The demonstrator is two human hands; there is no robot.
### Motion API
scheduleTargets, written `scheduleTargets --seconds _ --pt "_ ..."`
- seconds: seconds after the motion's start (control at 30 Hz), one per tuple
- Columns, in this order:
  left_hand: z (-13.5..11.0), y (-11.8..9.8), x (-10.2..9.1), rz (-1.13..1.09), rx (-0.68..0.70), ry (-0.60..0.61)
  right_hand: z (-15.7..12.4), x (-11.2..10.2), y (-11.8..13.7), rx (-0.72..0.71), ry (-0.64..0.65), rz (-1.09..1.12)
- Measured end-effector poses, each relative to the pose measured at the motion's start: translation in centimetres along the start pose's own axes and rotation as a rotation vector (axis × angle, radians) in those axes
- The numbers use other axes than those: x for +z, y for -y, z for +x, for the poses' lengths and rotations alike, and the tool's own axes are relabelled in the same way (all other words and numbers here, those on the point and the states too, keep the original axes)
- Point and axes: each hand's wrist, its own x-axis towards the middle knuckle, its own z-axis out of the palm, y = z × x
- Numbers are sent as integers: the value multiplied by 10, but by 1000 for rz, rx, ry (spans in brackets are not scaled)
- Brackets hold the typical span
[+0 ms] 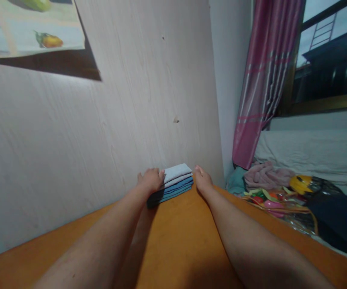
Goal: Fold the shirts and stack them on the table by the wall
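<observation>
Left hand [152, 179], folded cloth stack [177, 183], right hand [203, 180].
The left touches the stack's left end; the stack lies on an orange surface [176, 241] beside a pale wall [155, 100]; the right is just beside its right end. Neither hand's grip can be told.

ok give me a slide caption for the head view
Left hand and right hand flank stacked, folded cloths on an orange surface.
</observation>
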Motion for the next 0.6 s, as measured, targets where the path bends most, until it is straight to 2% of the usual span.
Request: scheduleTargets --seconds 0.13,0.23,0.37,0.47,0.6 --pt "10 -38 9 8 72 -12 -6 5 3 -20 73 -2" --pt "15 -52 19 7 73 33 -7 10 5 -47 134 -8" --pt "16 -46 31 -23 0 122 -5 8 1 -27 141 -27" --pt "14 -38 36 -40 -15 137 -5 5 2 -18 151 -40" --pt "12 -36 37 -27 -19 136 -9 7 15 -125 211 -109"
